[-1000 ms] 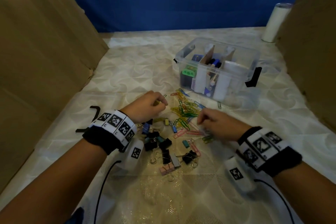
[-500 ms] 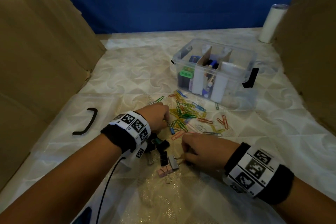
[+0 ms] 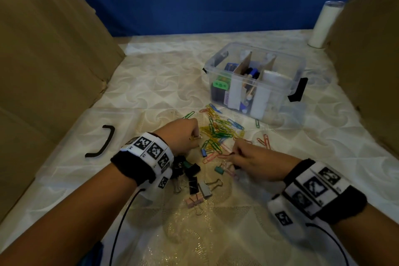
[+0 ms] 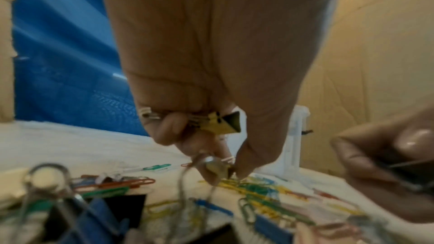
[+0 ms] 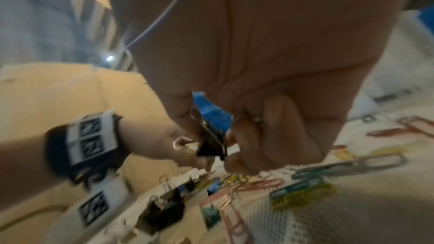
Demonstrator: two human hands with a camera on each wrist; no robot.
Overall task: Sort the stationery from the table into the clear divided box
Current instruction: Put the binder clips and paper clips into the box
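Note:
My left hand point(image 3: 197, 138) sits at the left edge of the coloured paper clip pile point(image 3: 218, 131). It holds a yellow binder clip point(image 4: 223, 123) in its curled fingers and pinches a second one point(image 4: 218, 168) at the fingertips. My right hand point(image 3: 234, 154) pinches a black binder clip point(image 5: 211, 144) just above the table, in front of the pile. More binder clips point(image 3: 194, 181) lie between my wrists. The clear divided box point(image 3: 301, 71) stands beyond the pile at the right, with cardboard dividers and stationery inside.
Cardboard walls rise at the left point(image 3: 54, 71) and right point(image 3: 371, 60). A white roll point(image 3: 323, 26) stands at the far right. A black handle point(image 3: 103, 142) lies on the cloth at the left. The box's black latch point(image 3: 299, 90) hangs open.
My right hand drew back from the paper clips to the binder clips and now has a black one in its fingers. My left hand stayed by the pile.

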